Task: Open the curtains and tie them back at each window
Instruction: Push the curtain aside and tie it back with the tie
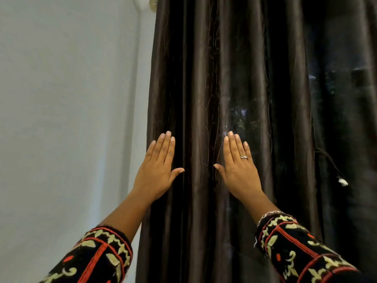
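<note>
Across the middle and the whole 3 o'clock side of the view hangs the curtain (204,78), a dark brown, glossy cloth that falls in deep upright folds from 12 o'clock down to 6 o'clock and is drawn closed. Toward 9 o'clock a pale wall (71,99) takes up the rest, and the curtain's edge runs down beside it. At about 8 o'clock from the centre the left hand (158,172) lies flat on the cloth close to that edge. Its fingers (163,148) are straight, pressed together and pointing to 12 o'clock, with the thumb held out toward 3 o'clock. At about 4 o'clock from the centre the right hand (238,172) lies flat in the same way, fingers (232,148) straight and close together, thumb out toward 9 o'clock, a ring (243,157) on one finger. The two thumbs point at each other, apart, with a few folds between them. The forearms come up from 7 and 5 o'clock out of a left sleeve (98,258) and a right sleeve (295,246), black cloth stitched in red and cream. Farther toward 3 o'clock the cloth looks darker, and a thin dark cord (331,160) with a small white end hangs against it. At 12 o'clock, just beside the curtain's top edge, a white fitting (142,3) is cut off by the frame.
</note>
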Motion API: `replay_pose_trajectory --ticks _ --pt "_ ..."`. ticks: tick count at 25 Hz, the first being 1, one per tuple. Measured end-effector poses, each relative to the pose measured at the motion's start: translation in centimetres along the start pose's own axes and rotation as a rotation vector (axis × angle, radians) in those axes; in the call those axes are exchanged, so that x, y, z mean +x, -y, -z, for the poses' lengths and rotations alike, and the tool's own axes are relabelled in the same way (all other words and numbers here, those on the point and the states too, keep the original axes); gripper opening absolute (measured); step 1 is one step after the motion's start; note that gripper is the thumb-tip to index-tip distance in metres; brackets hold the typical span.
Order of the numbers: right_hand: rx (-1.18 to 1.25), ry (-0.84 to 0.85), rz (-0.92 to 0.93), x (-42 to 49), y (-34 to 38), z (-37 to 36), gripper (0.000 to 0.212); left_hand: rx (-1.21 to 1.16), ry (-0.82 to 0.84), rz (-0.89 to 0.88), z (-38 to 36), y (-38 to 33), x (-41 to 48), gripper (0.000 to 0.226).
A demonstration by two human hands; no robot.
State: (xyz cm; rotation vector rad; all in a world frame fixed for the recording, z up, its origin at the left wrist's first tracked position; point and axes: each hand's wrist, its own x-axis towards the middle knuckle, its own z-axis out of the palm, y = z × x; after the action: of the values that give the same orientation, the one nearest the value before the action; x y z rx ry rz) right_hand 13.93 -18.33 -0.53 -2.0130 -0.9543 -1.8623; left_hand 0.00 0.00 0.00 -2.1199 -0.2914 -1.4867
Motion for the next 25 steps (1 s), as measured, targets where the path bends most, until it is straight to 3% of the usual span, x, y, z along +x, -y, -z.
replay_pose_trajectory --ticks 9,15,19,22,25 --pt "-0.200 -0.055 -0.058 3.7 -7.0 1.0 0.075 -0.049 -0.121 -0.025 -2.6 -4.3 5.5 0.076" --pt "-0.122 -0.096 -0.082 7.7 -12.0 2.4 0.073 -0.102 -0.158 -0.032 -2.3 -8.2 9.9 0.078" --pt "-0.145 -0.204 -0.270 9.4 -15.8 2.9 0.079 -0.134 -0.204 -0.062 -1.3 -11.5 13.9 0.078" --pt "-0.052 -0.177 -0.517 10.3 -17.0 3.3 0.083 -0.269 -0.297 -0.057 -0.9 -13.7 16.7 0.082" --pt "0.150 -0.110 -0.471 11.2 -16.9 2.9 0.074 -0.608 -0.331 -0.020 -0.1 -16.2 19.8 0.076"
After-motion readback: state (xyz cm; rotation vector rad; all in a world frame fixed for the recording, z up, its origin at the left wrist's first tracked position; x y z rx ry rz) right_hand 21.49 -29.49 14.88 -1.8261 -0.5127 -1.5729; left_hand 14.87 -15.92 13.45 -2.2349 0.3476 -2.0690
